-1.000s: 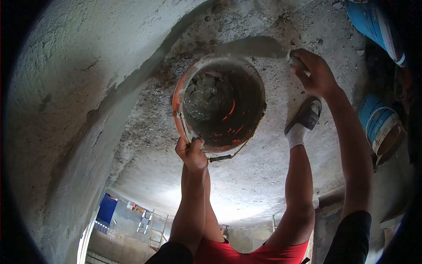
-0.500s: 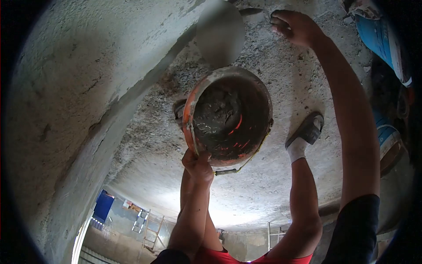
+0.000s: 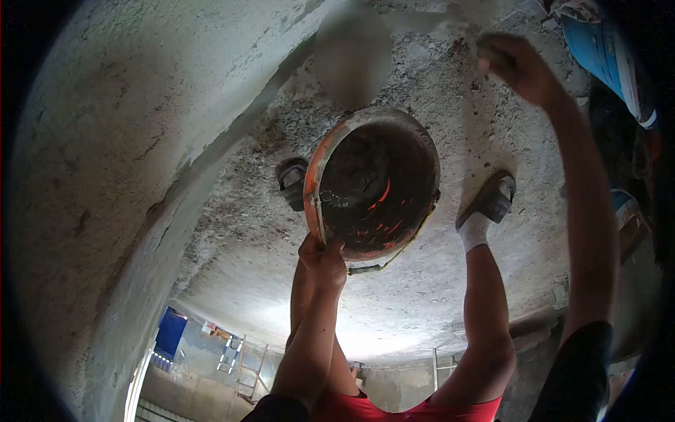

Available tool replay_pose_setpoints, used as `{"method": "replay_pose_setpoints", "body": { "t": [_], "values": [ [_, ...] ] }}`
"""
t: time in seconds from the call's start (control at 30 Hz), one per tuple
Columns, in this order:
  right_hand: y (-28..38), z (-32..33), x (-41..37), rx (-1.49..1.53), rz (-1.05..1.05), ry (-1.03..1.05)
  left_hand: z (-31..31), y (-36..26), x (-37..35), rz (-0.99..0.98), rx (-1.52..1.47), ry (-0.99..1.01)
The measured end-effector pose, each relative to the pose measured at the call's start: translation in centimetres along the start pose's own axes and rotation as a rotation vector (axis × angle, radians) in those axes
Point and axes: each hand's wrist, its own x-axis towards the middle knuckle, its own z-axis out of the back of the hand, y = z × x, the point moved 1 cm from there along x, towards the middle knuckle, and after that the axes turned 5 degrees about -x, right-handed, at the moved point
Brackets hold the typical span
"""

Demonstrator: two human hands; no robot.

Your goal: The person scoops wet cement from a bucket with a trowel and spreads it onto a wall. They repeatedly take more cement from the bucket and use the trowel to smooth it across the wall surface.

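Observation:
An orange-rimmed bucket point(image 3: 427, 144), tilted with its mouth facing me, has wet grey mortar point(image 3: 355, 165) inside and grey smears on its rim. My left hand point(image 3: 325, 261) is closed on the lower left of the rim, beside the hanging wire handle point(image 3: 365, 269). Up and to the right, clear of the bucket, my right hand point(image 3: 517, 67) is blurred, its fingers curled; what they hold, if anything, I cannot make out. A smeared grey streak point(image 3: 422, 21) lies to the left of that hand.
Sandalled feet point(image 3: 496, 197) stand on both sides of the bucket on the rough floor point(image 3: 246, 232). A plastered wall point(image 3: 105, 141) runs along the left. Blue-and-white bags point(image 3: 598, 53) lie at the upper right. A ladder point(image 3: 249, 369) stands in the background. A blurred oval covers the top middle.
My right hand has moved right and slightly down, away from the top middle. The bucket has shifted slightly right with my left hand still on its rim, showing more of the left sandal.

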Motion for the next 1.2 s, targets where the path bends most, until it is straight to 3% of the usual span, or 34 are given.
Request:
{"method": "replay_pose_setpoints", "body": {
  "t": [0.03,0.1,0.17,0.23,0.3,0.37,0.47,0.53,0.63,0.73,0.97,1.03,1.2],
  "values": [
    [1.4,-0.7,-2.0,0.017,-0.101,0.101,0.3,0.6,0.0,0.025,0.020,-0.023],
    [6.1,-3.9,-5.1,0.336,-0.443,-0.006,0.5,1.1,0.0,0.046,0.047,-0.038],
    [10.7,-6.5,-6.7,0.917,-0.530,0.020,0.6,1.5,-0.1,0.050,0.010,-0.116],
    [16.5,-8.4,-7.0,1.408,-0.805,-0.013,1.1,2.1,-0.1,0.016,0.011,-0.104],
    [21.1,-10.1,-6.0,1.831,-0.721,-0.029,1.8,2.5,-0.3,0.094,0.009,-0.230],
    [24.3,-12.5,-3.9,2.032,-0.687,-0.075,2.2,2.4,-0.3,0.106,-0.006,-0.224],
    [26.9,-15.1,0.2,2.121,-0.759,-0.143,1.8,1.9,-0.2,0.121,-0.023,-0.246],
    [28.0,-16.3,2.4,2.153,-0.734,-0.391,2.5,2.1,-0.2,0.129,-0.011,-0.272],
    [29.2,-17.6,4.4,2.109,-0.759,-0.509,5.0,3.2,0.0,0.165,-0.019,-0.281],
    [29.9,-18.7,6.0,2.099,-0.787,-0.556,5.8,2.9,0.3,0.192,0.003,-0.206],
    [32.8,-18.3,9.9,2.168,-0.792,-0.603,4.7,0.9,0.8,0.196,-0.094,-0.252],
    [35.1,-17.7,8.8,2.159,-0.557,-0.642,5.0,1.0,0.9,0.217,-0.123,-0.199],
    [36.9,-17.6,6.0,2.329,-0.668,-0.744,4.0,0.0,0.8,0.246,-0.157,-0.173]
  ]
}}
